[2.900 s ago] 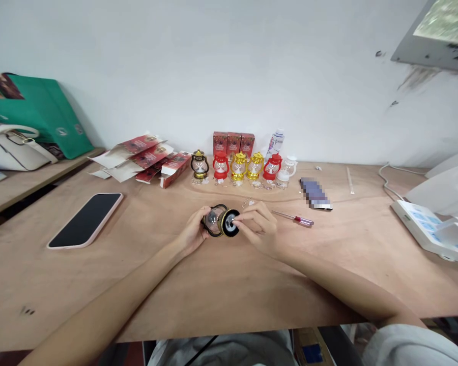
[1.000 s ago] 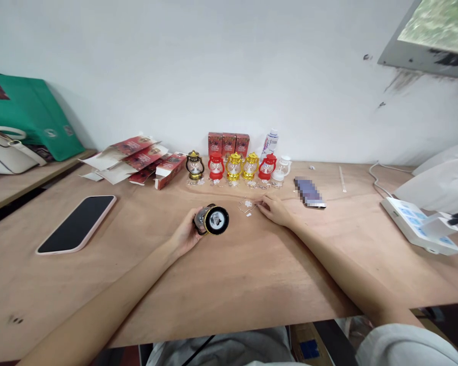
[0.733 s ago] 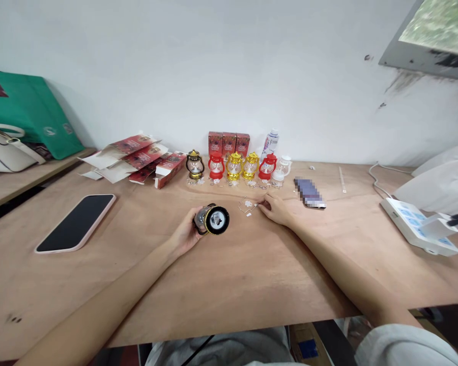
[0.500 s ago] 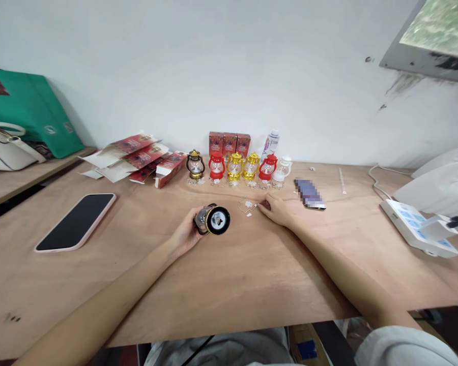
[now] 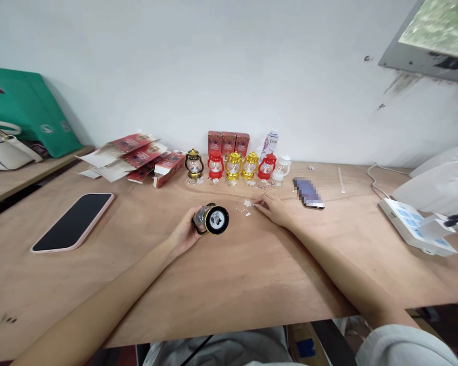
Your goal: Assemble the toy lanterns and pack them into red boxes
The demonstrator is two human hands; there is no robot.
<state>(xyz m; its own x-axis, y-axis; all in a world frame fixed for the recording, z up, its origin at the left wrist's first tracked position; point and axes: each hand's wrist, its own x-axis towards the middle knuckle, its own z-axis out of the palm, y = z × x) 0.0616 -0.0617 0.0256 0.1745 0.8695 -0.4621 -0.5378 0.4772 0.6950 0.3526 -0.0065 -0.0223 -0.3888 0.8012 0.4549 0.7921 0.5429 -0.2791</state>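
Tipped on its side, a black-and-gold lantern (image 5: 211, 219) is gripped in my left hand (image 5: 183, 235), its round base facing me with a white centre. To the right, my right hand (image 5: 275, 209) rests on the wooden table (image 5: 229, 284), fingertips pinched at a tiny item beside small white and metal pieces (image 5: 247, 203); what it is cannot be made out. Behind stand a black-and-gold lantern (image 5: 194, 165), red lanterns (image 5: 216, 166), gold lanterns (image 5: 233, 166) and a white lantern (image 5: 281, 170), with small metal bits in front of them.
Red boxes (image 5: 229, 144) and a bottle (image 5: 270, 142) stand by the wall. Flattened cartons (image 5: 125, 152) lie back left, a pink-edged phone (image 5: 74, 222) at left. Another phone (image 5: 308, 193) and a power strip (image 5: 414, 223) are at right.
The view has shifted very slightly. My right fingertips have moved a little at the small pieces; my left hand keeps hold of the lantern.
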